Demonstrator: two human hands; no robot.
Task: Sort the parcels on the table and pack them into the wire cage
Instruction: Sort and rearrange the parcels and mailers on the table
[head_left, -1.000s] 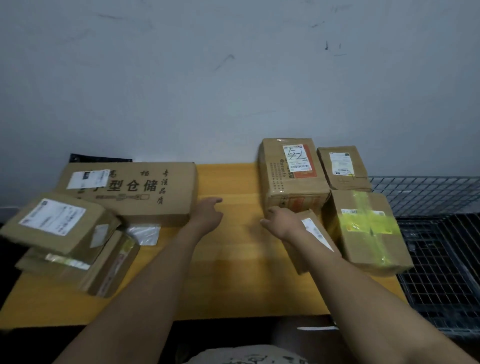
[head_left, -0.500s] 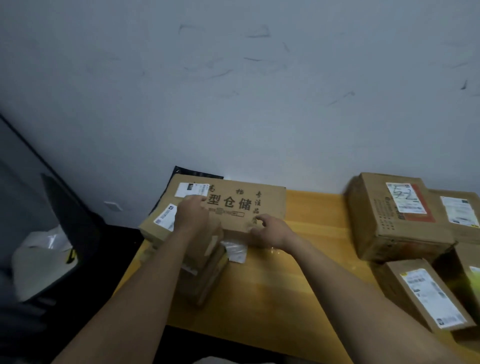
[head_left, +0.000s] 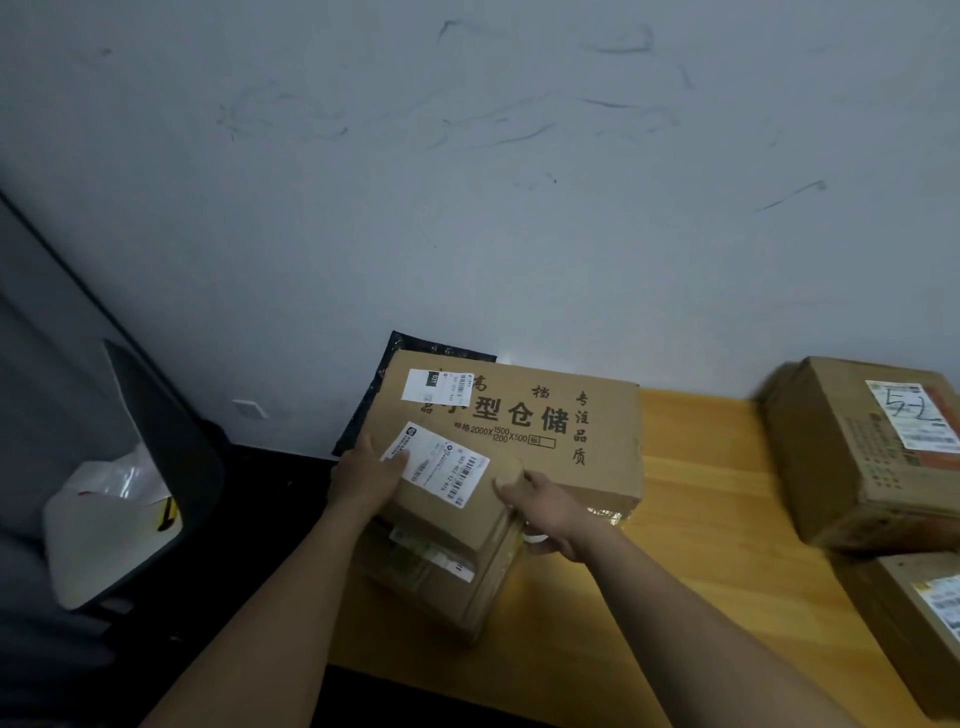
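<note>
Fingers of left hand (head_left: 363, 475) and right hand (head_left: 545, 506) clamp opposite ends of a small brown cardboard parcel with white label (head_left: 441, 493), atop a stacked brown carton (head_left: 441, 577) on the yellow wooden table (head_left: 701, 519); behind, a large printed cardboard box (head_left: 545, 421).

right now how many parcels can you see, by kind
brown cardboard boxes: 6, namely the big printed box, the small box gripped by both hands, two stacked beneath it, and two at right
black plastic mailer: 1
total: 7
</note>
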